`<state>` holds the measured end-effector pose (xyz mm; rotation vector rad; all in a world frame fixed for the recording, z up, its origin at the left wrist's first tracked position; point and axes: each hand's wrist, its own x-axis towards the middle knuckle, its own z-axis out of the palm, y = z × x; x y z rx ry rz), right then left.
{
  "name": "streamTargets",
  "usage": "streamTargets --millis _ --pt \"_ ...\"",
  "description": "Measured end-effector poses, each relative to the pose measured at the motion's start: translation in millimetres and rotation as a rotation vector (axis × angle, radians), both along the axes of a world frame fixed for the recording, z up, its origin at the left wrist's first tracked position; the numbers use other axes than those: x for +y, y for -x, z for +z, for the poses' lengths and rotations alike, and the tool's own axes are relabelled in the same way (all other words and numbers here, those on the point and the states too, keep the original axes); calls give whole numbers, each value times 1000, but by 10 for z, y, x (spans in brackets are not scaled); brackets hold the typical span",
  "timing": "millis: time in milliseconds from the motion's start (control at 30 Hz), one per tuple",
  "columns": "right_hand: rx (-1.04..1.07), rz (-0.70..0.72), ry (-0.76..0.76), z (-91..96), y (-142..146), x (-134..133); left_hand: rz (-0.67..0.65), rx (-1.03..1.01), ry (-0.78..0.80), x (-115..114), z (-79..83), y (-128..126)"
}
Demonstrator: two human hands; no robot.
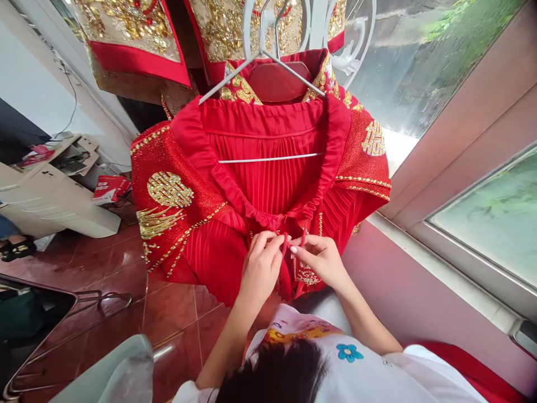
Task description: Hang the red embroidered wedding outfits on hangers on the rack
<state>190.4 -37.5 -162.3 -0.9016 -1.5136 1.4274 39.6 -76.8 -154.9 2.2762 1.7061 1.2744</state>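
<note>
A red pleated skirt (268, 184) with a gathered waistband and gold-embroidered panels hangs in front of me on a white wire hanger (235, 78). At the front of its waistband, my left hand (265, 258) pinches a thin red drawstring (286, 242). My right hand (318, 254) pinches the same red cord just to the right, fingertips close to those of the left. Part of the cord is hidden behind the fingers. Gold beading (308, 275) on the skirt shows beneath my right hand.
Gold-sequined garments (138, 33) with red hems hang behind the skirt. A window frame (457, 117) and sill stand at the right. Left are a cream desk (71, 196), a red box (111, 189) and a dark table (33, 319). Another person's foot (19, 248) shows at the left edge.
</note>
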Motion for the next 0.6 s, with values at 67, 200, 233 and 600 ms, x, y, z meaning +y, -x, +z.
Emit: streamTargets --millis 67,200,233,600 --pt "-3 15 3 -5 -5 4 67 98 -11 -5 -1 -3" --pt "-14 26 -6 10 -5 6 106 167 -42 -20 -14 10" --pt "-14 28 -11 15 -2 6 97 152 -51 -20 -25 17" --pt "171 10 17 30 177 -71 -17 -14 -152 -1 -43 109"
